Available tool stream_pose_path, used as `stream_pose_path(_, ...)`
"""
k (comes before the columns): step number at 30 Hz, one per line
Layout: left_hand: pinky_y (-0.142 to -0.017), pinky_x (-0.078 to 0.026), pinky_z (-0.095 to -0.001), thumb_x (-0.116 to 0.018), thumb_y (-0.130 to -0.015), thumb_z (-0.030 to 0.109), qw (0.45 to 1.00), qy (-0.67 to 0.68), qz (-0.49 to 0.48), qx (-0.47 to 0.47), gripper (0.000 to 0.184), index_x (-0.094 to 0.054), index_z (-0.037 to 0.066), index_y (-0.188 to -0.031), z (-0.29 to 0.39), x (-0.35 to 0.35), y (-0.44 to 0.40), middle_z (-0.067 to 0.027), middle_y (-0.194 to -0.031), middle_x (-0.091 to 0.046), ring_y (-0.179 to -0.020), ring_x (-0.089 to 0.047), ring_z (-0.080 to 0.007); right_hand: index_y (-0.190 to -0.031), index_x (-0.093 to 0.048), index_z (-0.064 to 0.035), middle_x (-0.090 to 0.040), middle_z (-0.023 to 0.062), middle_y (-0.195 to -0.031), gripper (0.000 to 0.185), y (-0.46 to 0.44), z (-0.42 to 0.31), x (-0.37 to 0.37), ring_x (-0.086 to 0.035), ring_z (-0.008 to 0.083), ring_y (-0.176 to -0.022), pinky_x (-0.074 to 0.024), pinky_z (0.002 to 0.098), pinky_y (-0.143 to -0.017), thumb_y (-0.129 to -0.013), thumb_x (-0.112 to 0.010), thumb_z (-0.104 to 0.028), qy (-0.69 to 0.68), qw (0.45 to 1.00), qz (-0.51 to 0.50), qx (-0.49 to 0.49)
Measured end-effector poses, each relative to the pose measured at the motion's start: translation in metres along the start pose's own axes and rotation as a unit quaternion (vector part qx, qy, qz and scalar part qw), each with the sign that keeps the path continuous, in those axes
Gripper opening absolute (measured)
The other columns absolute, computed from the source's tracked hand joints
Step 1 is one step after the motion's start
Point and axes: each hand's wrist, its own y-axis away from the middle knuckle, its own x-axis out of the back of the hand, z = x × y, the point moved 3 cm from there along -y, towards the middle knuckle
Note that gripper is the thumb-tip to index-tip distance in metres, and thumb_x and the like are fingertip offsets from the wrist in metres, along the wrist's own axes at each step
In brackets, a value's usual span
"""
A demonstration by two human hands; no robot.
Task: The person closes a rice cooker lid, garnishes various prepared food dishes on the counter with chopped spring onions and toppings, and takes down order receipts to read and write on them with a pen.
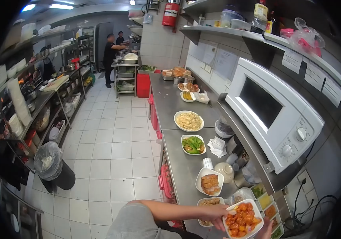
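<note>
A square white bowl (254, 235) of glossy orange-red chunks is held above the counter's near end. My left hand (215, 215) reaches in from a grey sleeve and grips its left rim, thumb on top. At the bowl's right side is my right hand (266, 230), partly cut off by the frame edge and closed against the rim. Just left of the bowl stands a white dish of brownish food (211, 201), partly covered by my left hand. Beyond it is a white plate with sliced browned meat (211, 185).
Further along the steel counter (163, 104) stand a dish of green vegetables (193, 145) and a bowl of fried rice (189, 121). A microwave (274, 115) sits on a shelf at right. Small garnish containers (264, 201) line the wall. A lined bin (64, 175) stands left; two people work far back.
</note>
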Motion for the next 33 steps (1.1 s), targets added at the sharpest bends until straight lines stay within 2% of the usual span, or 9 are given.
stream_pose_path(1,-0.054,-0.056,-0.0302,-0.04,-0.081,0.015,1.0,0.003,0.007,0.002,0.056,-0.023,0.015,-0.134,-0.003,-0.003,0.012,-0.0159,-0.104,-0.059,-0.07,-0.067,-0.0242,-0.131,-0.039,-0.0007,-0.052,0.0146,-0.123,0.057,0.018,-0.008,-0.036,-0.051,0.0262,-0.11,-0.0433,0.039,-0.09,-0.092,-0.039,-0.042,-0.262,0.959,-0.094,-0.053)
stream_pose_path(2,-0.052,-0.056,-0.0305,-0.041,-0.079,0.014,1.0,0.007,0.015,0.005,0.057,-0.024,0.015,-0.133,-0.007,-0.005,0.02,-0.0166,-0.102,-0.06,-0.069,-0.067,-0.0242,-0.127,-0.044,-0.0008,-0.055,0.0155,-0.118,0.053,0.04,-0.02,-0.07,-0.052,0.0243,-0.109,-0.0418,0.0365,-0.092,-0.093,-0.04,-0.041,-0.296,0.948,-0.095,-0.074)
stream_pose_path(6,-0.057,-0.057,-0.0333,-0.04,-0.075,0.01,0.999,0.017,0.021,0.041,0.06,-0.027,0.017,-0.133,-0.027,-0.013,0.039,-0.0167,-0.102,-0.06,-0.07,-0.067,-0.0241,-0.129,-0.041,-0.0023,-0.051,0.015,-0.122,0.053,0.079,-0.016,-0.15,-0.049,0.0249,-0.112,-0.0397,0.039,-0.094,-0.092,-0.043,-0.039,-0.322,0.931,-0.147,-0.082)
stream_pose_path(11,-0.065,-0.057,-0.0339,-0.036,-0.084,0.012,0.999,0.009,0.034,0.027,0.056,-0.02,0.014,-0.137,-0.042,-0.004,0.057,-0.0182,-0.112,-0.055,-0.078,-0.066,-0.0279,-0.131,-0.038,-0.0043,-0.046,0.0144,-0.127,0.053,0.1,-0.007,-0.188,-0.046,0.0257,-0.116,-0.0371,0.0422,-0.097,-0.09,-0.046,-0.037,-0.311,0.936,-0.154,-0.053)
stream_pose_path(20,-0.077,-0.054,-0.0446,-0.041,-0.08,0.01,0.993,-0.011,-0.045,0.11,0.056,-0.023,0.004,-0.134,-0.034,0.025,0.071,-0.0229,-0.121,-0.048,-0.093,-0.061,-0.0387,-0.134,-0.032,-0.0077,-0.036,0.0132,-0.137,0.057,0.177,0.032,-0.215,-0.04,0.0272,-0.122,-0.0324,0.0479,-0.102,-0.087,-0.051,-0.033,-0.406,0.913,-0.034,0.017)
stream_pose_path(24,-0.07,-0.056,-0.0479,-0.047,-0.074,0.01,0.99,-0.044,-0.041,0.125,0.062,-0.027,0.0,-0.131,-0.026,0.02,0.081,-0.0232,-0.117,-0.051,-0.091,-0.06,-0.0407,-0.136,-0.031,-0.0064,-0.034,0.0112,-0.139,0.072,0.216,0.084,-0.231,-0.037,0.0245,-0.124,-0.0221,0.04,-0.108,-0.088,-0.026,-0.06,-0.548,0.835,-0.03,-0.046)
stream_pose_path(26,-0.068,-0.057,-0.0468,-0.047,-0.073,0.01,0.987,-0.053,-0.049,0.14,0.062,-0.027,-0.001,-0.13,-0.032,0.034,0.078,-0.0239,-0.116,-0.051,-0.09,-0.061,-0.0406,-0.136,-0.032,-0.0051,-0.035,0.0107,-0.139,0.077,0.234,0.099,-0.231,-0.037,0.0232,-0.124,-0.0211,0.0358,-0.108,-0.087,-0.021,-0.064,-0.486,0.847,-0.217,0.004)
stream_pose_path(30,-0.066,-0.058,-0.0449,-0.045,-0.071,0.008,0.984,-0.108,-0.055,0.132,0.06,-0.027,-0.002,-0.128,-0.038,0.034,0.068,-0.025,-0.112,-0.052,-0.087,-0.062,-0.0409,-0.126,-0.047,-0.0044,-0.053,0.0115,-0.123,0.076,0.287,0.075,-0.192,-0.046,0.0208,-0.116,-0.0321,0.0313,-0.1,-0.087,-0.024,-0.065,-0.041,0.99,-0.06,-0.123)
stream_pose_path(33,-0.063,-0.059,-0.0432,-0.043,-0.072,0.007,0.981,-0.12,-0.048,0.143,0.059,-0.026,-0.003,-0.127,-0.053,0.026,0.07,-0.026,-0.11,-0.053,-0.081,-0.063,-0.0422,-0.113,-0.059,-0.004,-0.058,0.0125,-0.116,0.046,0.325,0.066,-0.109,-0.058,0.0213,-0.1,-0.0437,0.0327,-0.088,-0.086,-0.053,-0.041,0.322,0.919,0.201,-0.105)
